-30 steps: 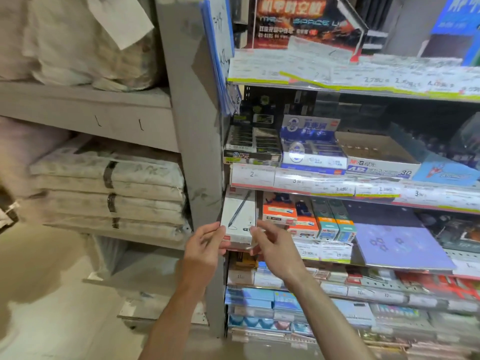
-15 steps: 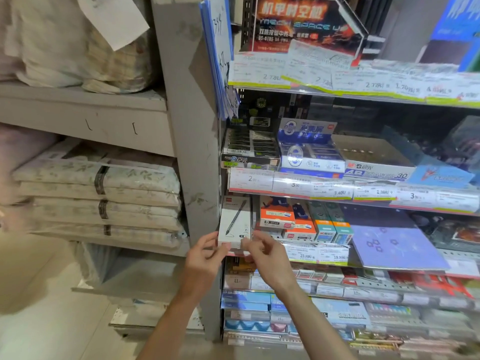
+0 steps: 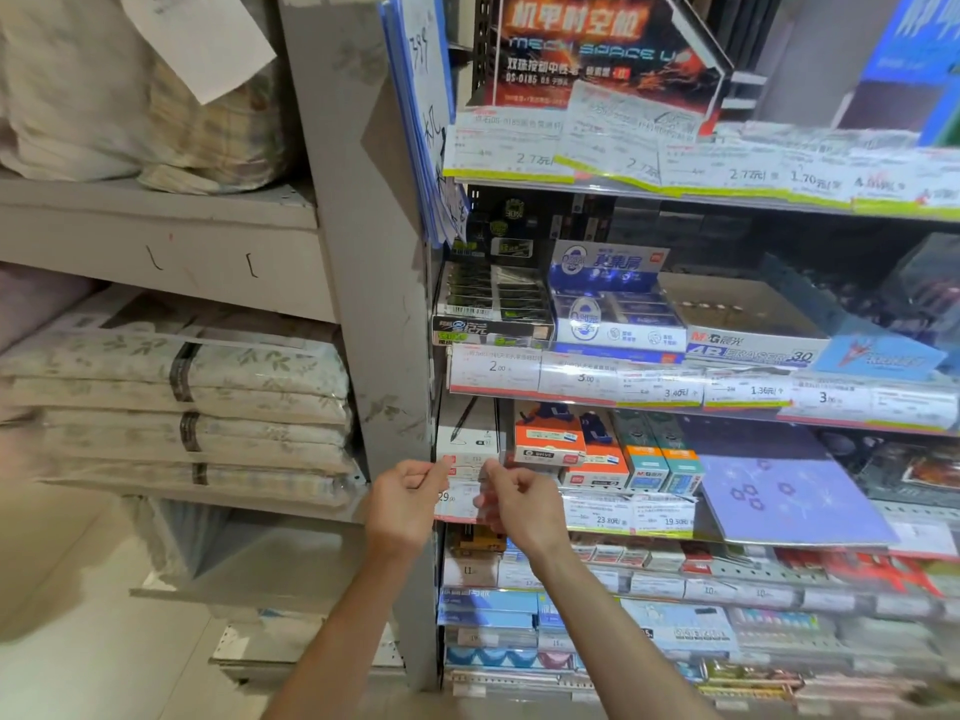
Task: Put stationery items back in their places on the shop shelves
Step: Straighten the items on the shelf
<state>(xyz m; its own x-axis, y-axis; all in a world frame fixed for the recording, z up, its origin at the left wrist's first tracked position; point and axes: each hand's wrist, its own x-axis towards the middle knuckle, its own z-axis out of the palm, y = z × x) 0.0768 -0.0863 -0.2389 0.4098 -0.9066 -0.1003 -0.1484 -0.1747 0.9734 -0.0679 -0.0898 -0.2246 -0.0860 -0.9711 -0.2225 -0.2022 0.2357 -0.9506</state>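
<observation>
White card with a black pen printed down its face: the pen box (image 3: 467, 433) sits in the leftmost slot of the middle shelf (image 3: 623, 527), hard against the grey upright (image 3: 363, 304) and just beside the orange boxes (image 3: 550, 441) at its three o'clock. It looks seated, so the step in hand seems to be the last of this placement, squaring the box in its slot or letting it go.

The left hand (image 3: 402, 504) sits at the box's seven o'clock, knuckles towards the camera, fingers curled, with the thumb and forefinger reaching the lower left corner. The right hand (image 3: 519, 504) mirrors it at five o'clock, its fingertips at the lower right corner and overlapping the price label strip (image 3: 623, 517) along the shelf edge. Both pinches are narrow. Whether they are truly holding the box or only touching its front edge I cannot tell, since the fingertips cover the contact. Both forearms rise from six o'clock and converge on the slot, wrists roughly level.

The next move probably calls for a gentle release: the box stands close behind the label strip, so the fingers should come straight back to avoid dragging it forward or tipping it onto the orange boxes. After that, another stray item must be found, though none shows in either hand.
</observation>
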